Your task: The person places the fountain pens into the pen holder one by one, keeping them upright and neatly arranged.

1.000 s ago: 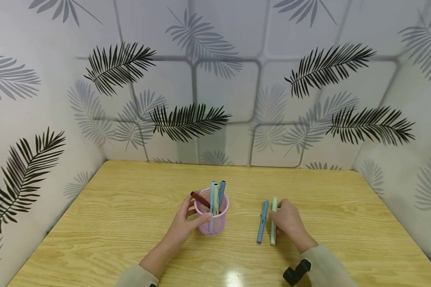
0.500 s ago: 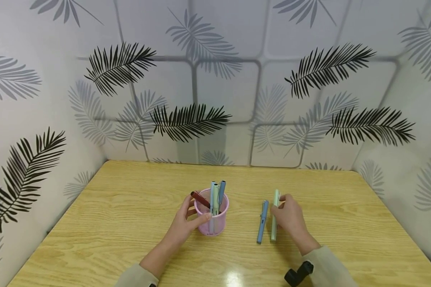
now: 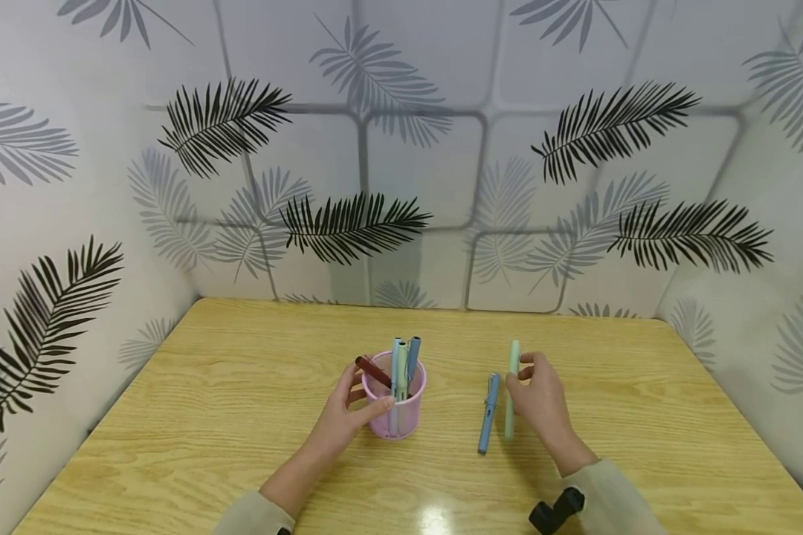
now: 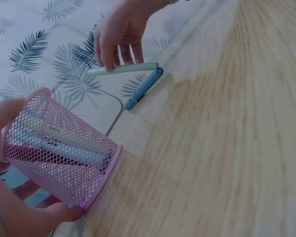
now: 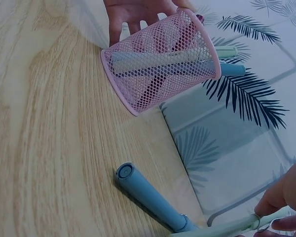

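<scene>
A pink mesh pen cup (image 3: 411, 417) stands upright on the table, and my left hand (image 3: 337, 414) grips its side with the thumb near the front. Inside lean a dark red pen (image 3: 372, 370), a light blue pen (image 3: 395, 364), a light green pen (image 3: 402, 371) and a darker blue pen (image 3: 413, 357). To the right, my right hand (image 3: 542, 397) pinches another light green pen (image 3: 514, 357) between thumb and fingers. In the left wrist view this green pen (image 4: 133, 68) appears raised off the table. A capped blue pen (image 3: 488, 416) lies on the table just left of it.
The wood-grain table (image 3: 254, 371) reaches back to a leaf-patterned wall covering (image 3: 415, 171), which also rises at both sides. A black device (image 3: 557, 510) is strapped at the right sleeve cuff.
My right hand has lifted the green pen from the table and shifted it slightly away from me. The left hand, the pen cup and the lying blue pen have stayed put.
</scene>
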The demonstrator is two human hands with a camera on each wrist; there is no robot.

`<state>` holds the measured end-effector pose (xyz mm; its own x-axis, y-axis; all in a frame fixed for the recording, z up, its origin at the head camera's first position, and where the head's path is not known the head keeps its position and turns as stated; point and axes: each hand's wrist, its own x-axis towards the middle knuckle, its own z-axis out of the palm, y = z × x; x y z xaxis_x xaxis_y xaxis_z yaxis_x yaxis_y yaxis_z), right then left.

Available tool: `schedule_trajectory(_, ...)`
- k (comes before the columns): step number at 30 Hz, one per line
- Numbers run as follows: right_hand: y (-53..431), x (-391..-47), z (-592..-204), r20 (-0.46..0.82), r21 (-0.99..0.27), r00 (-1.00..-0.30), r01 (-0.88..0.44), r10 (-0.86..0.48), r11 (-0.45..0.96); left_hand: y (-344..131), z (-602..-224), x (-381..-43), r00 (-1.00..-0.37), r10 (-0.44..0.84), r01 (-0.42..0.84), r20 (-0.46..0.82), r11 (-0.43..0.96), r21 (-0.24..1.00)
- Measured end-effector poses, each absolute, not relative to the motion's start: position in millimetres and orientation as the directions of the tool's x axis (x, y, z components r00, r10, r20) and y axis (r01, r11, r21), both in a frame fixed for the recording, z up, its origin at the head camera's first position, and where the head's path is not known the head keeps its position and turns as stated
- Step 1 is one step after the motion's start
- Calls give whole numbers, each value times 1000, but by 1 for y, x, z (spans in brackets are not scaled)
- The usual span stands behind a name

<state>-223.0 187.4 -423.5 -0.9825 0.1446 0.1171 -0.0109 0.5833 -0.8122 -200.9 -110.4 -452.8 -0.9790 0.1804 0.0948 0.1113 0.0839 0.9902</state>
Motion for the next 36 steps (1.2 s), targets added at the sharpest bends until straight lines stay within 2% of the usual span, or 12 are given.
schedule_trajectory(14, 172, -218, -411, 262, -854, -947, -137, 188, 501, -111, -450, -201, -980, 174, 112, 95, 93, 989)
schedule_trajectory(26, 155, -217, -399, 379, -893, -906, -304, 189, 332, -108, -446, -198, -978, 178, 122, 110, 57, 991)
schedule_trajectory(36, 143, -213, -391, 429, -903, -893, -420, 137, 90, -107, -424, -185, -979, 184, 100, 84, 80, 992)
